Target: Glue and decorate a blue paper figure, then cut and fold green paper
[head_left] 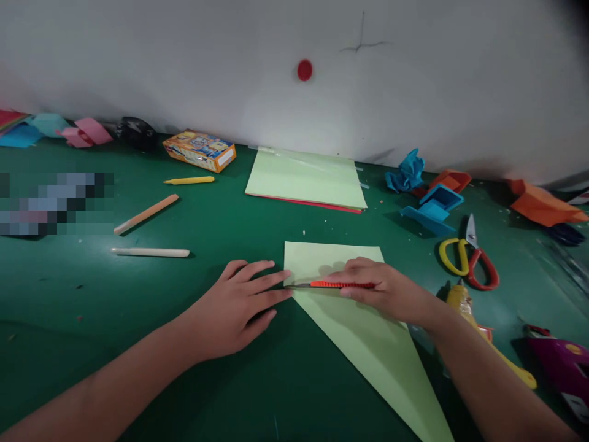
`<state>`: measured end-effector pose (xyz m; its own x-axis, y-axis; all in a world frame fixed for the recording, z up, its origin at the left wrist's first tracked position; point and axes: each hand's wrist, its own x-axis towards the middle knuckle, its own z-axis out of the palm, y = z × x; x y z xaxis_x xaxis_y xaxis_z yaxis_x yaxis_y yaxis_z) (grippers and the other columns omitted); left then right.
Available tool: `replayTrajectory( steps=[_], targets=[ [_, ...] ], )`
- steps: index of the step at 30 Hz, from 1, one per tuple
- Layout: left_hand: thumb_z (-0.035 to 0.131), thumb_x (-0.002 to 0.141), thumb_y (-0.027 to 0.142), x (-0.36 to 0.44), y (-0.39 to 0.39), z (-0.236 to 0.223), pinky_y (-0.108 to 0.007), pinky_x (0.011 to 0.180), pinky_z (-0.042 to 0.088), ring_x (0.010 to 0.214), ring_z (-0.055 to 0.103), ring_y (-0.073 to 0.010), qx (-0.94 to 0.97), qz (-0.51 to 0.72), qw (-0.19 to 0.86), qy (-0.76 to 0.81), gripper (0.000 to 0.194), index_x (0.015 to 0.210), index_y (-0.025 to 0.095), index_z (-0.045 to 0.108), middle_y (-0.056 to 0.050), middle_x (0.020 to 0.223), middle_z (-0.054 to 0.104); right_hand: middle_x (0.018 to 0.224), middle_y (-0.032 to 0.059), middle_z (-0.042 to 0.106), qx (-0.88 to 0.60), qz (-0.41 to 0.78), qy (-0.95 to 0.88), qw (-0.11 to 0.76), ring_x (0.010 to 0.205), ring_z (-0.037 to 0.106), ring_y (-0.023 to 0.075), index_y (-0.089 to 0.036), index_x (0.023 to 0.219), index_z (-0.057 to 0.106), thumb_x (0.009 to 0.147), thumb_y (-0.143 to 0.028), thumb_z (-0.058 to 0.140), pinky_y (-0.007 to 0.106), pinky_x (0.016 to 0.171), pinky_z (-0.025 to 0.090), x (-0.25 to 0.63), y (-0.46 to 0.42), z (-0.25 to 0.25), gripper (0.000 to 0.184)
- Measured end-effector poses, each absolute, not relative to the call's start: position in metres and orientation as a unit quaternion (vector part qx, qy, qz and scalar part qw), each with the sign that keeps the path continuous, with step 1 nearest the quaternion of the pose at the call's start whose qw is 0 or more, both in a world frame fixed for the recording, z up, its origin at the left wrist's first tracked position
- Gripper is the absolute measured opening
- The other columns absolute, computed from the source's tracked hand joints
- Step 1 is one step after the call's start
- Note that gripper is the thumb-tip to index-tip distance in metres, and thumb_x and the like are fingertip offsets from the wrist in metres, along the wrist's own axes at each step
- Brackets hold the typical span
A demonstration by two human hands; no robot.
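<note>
Shows three slim sticks at left on the counter (221, 227): one orange stick (146, 214), one white stick (150, 252), one yellow stick (189, 180); behind these, one orange box (199, 150). With the left hand (242, 307), fans the fingers apart, tips at the left edge of one pale green sheet (368, 344), just beside the blade tip. With the right hand (386, 288), pinches one cutter knife (343, 285) between thumb and fingers, blade pointing left over the sheet. Farther right, shows one pair of scissors (468, 247), one glue gun (458, 301).
</note>
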<state>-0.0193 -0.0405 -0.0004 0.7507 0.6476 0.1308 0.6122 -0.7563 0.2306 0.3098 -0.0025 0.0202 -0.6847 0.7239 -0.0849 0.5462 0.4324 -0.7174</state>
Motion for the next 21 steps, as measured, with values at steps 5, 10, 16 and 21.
replayTrajectory(
  steps=[5, 10, 16, 21],
  targets=[
    [0.044, 0.104, 0.021, -0.0183, -0.0397, 0.0001, -0.051, 0.111, 0.033, 0.149, 0.038, -0.0310, 0.938, 0.085, 0.089, 0.324, 0.041, 0.142, 0.028, 0.058, -0.002, 0.158, 0.051, 0.093, 0.0039, 0.063, -0.381, 0.379, -0.836, 0.117, 0.089, 0.057, 0.0204, -0.039, 0.140, 0.065, 0.106, -0.053, 0.049, 0.033, 0.084, 0.047, 0.3106, -0.0027, 0.0152, 0.041],
    [0.047, 0.103, 0.022, -0.0180, -0.0392, -0.0006, -0.049, 0.112, 0.032, 0.147, 0.041, -0.0304, 0.937, 0.093, 0.093, 0.324, 0.041, 0.142, 0.029, 0.058, -0.002, 0.156, 0.053, 0.095, 0.0046, 0.064, -0.386, 0.387, -0.830, 0.107, 0.090, 0.056, 0.0210, -0.038, 0.140, 0.065, 0.105, -0.055, 0.049, 0.034, 0.085, 0.046, 0.3105, -0.0028, 0.0148, 0.042],
    [0.046, 0.103, 0.023, -0.0184, -0.0393, -0.0010, -0.049, 0.111, 0.033, 0.146, 0.043, -0.0301, 0.937, 0.095, 0.086, 0.325, 0.040, 0.141, 0.029, 0.058, 0.000, 0.157, 0.052, 0.095, 0.0052, 0.065, -0.399, 0.397, -0.821, 0.097, 0.092, 0.056, 0.0227, -0.037, 0.139, 0.066, 0.104, -0.057, 0.049, 0.036, 0.087, 0.046, 0.3091, -0.0029, 0.0185, 0.044],
    [0.047, 0.103, 0.023, -0.0182, -0.0395, -0.0008, -0.048, 0.113, 0.034, 0.146, 0.043, -0.0293, 0.937, 0.096, 0.082, 0.325, 0.043, 0.144, 0.031, 0.056, -0.001, 0.156, 0.053, 0.102, 0.0062, 0.067, -0.413, 0.399, -0.813, 0.095, 0.095, 0.056, 0.0240, -0.037, 0.138, 0.067, 0.103, -0.057, 0.050, 0.038, 0.090, 0.045, 0.3076, -0.0028, 0.0204, 0.043]
  ],
)
